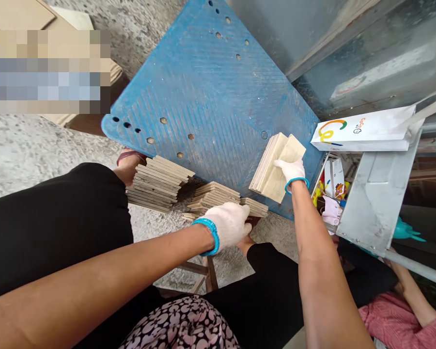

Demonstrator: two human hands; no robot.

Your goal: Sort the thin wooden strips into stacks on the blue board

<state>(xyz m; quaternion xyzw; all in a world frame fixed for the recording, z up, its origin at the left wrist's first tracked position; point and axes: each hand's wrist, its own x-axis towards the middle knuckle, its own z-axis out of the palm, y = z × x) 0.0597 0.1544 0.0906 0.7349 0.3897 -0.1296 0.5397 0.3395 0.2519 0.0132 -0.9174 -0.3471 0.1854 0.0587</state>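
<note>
One gloved right hand [293,170], thumb across tilted boards [267,167] on the blue pallet [210,97] | left hand [227,227] half-curled at the lower boards [218,195] — whether either pinches, can't tell | risk: tilted boards could slide apart if pressed unevenly

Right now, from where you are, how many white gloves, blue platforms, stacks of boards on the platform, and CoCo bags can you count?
White gloves: 2
Blue platform: 1
Stack of boards on the platform: 1
CoCo bag: 1
Total: 5
</note>
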